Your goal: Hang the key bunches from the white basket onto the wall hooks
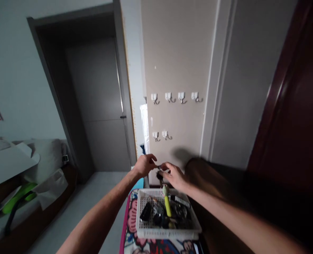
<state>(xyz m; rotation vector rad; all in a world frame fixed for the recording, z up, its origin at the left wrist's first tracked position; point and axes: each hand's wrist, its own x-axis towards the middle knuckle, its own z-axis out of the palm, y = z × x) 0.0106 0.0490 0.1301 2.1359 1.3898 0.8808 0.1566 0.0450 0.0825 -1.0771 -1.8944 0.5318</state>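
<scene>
My left hand and my right hand meet above the far end of a white plastic basket. Both pinch a small dark thing, perhaps a key or key ring, that hangs between the fingertips. The basket holds several dark small items and a yellow-green handled tool. On the beige wall above, a row of white hooks is bare, and two more hooks sit lower down.
The basket rests on a flower-patterned surface. A dark brown cabinet top lies to the right, a dark red door beyond it. A grey doorway opens on the left, past a cluttered bench.
</scene>
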